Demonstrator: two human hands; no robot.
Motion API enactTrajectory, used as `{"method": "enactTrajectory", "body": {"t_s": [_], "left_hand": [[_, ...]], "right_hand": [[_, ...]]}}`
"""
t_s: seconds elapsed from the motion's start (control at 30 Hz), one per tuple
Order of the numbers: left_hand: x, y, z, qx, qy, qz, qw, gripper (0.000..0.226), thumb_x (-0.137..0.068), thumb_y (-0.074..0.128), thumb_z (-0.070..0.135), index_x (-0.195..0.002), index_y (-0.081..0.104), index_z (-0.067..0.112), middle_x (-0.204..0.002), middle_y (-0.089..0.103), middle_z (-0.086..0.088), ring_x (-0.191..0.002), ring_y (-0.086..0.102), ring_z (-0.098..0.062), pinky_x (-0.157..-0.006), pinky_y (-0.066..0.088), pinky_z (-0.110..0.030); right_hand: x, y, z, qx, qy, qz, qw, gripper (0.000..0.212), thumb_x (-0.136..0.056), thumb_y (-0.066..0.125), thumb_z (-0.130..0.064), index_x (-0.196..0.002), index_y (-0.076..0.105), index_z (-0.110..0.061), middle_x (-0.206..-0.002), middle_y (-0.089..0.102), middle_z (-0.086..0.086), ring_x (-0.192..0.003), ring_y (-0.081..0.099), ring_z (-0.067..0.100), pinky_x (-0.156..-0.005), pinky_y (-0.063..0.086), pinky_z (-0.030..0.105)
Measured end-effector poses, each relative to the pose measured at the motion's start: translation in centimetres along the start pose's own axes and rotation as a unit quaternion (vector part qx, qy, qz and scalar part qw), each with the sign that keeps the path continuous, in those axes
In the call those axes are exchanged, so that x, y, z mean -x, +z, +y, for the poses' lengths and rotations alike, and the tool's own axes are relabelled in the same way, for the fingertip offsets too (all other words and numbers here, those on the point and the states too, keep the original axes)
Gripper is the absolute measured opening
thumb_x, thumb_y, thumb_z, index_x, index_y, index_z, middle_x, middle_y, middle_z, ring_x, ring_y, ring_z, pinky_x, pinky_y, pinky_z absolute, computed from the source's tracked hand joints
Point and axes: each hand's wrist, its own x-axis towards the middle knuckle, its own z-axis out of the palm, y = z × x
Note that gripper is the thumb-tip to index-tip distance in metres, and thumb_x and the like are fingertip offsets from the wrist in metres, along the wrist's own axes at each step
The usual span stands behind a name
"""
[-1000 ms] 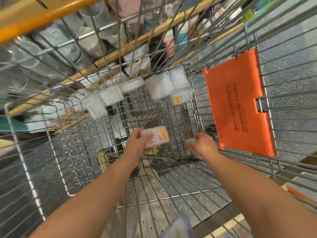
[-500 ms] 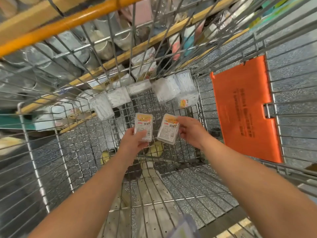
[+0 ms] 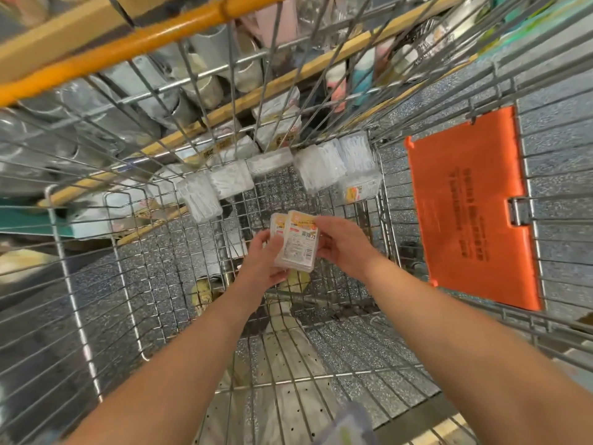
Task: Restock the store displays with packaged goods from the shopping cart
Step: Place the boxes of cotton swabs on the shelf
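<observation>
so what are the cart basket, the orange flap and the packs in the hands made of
Cart basket: bare metal wire, shiny grey, welded in a grid. Orange flap: looks like moulded plastic, matte, with raised lettering. Packs: seemingly clear glossy plastic cases with printed paper labels; the left hand and right hand hold them together.

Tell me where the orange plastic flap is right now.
In the head view, the orange plastic flap lies against the shopping cart's wire wall on the right, beyond the right hand.

Speckled grey floor point(image 3: 561, 78); blurred, seemingly wooden shelves point(image 3: 321, 64).
</observation>
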Motion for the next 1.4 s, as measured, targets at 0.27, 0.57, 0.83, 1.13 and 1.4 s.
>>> {"method": "enactTrajectory", "body": {"t_s": [0.27,0.57,0.83,1.13,1.4], "left_hand": [[-1.1,1.5,-0.1,-0.058,-0.011,-0.006,0.998,0.07,-0.087,0.071,0.024,-0.145,0.032,0.02,-0.119,0.063,0.0,-0.096,0.068,-0.019,-0.093,0.054,-0.04],[-2.6,0.9,-0.4,-0.012,-0.06,0.048,0.997,0.065,-0.091,0.068,0.027,-0.145,0.033,0.018,-0.121,0.063,-0.007,-0.092,0.068,-0.02,-0.083,0.056,-0.036],[-3.6,-0.6,0.1,-0.018,-0.048,0.062,0.997,0.061,-0.092,0.066,0.027,-0.142,0.033,0.017,-0.124,0.062,-0.013,-0.102,0.066,-0.028,-0.084,0.054,-0.036],[-2.1,-3.2,-0.1,-0.041,-0.051,0.068,0.996,0.08,-0.085,0.073,0.038,-0.15,0.029,0.02,-0.134,0.058,-0.01,-0.111,0.064,-0.028,-0.098,0.052,-0.046],[-0.8,-2.0,-1.8,0.0,-0.065,0.053,0.996,0.075,-0.083,0.076,0.04,-0.142,0.034,0.021,-0.128,0.06,-0.009,-0.109,0.064,-0.027,-0.098,0.052,-0.047]], "right_hand": [[0.0,-0.6,-0.5,0.038,-0.019,0.088,0.995,0.028,-0.098,0.058,-0.031,-0.106,0.062,-0.004,-0.098,0.07,0.006,-0.083,0.064,0.022,-0.068,0.055,0.029],[-3.3,-7.2,-5.7,0.395,-0.123,0.252,0.875,0.052,-0.082,0.078,-0.033,-0.127,0.058,-0.016,-0.118,0.05,0.001,-0.106,0.055,0.02,-0.089,0.044,0.027],[-6.7,-9.2,-7.7,0.69,-0.033,0.132,0.711,0.031,-0.083,0.075,-0.031,-0.106,0.055,-0.026,-0.116,0.036,0.001,-0.111,0.053,0.029,-0.097,0.046,0.04],[-5.8,-8.6,-5.0,0.833,0.002,0.037,0.553,0.058,-0.087,0.068,-0.032,-0.137,0.042,-0.016,-0.141,0.04,0.018,-0.115,0.056,0.04,-0.091,0.051,0.047],[-3.3,-1.9,-3.8,0.627,0.017,0.144,0.765,0.042,-0.082,0.07,-0.056,-0.096,0.064,-0.017,-0.102,0.066,0.008,-0.094,0.061,0.025,-0.081,0.048,0.032]]}}
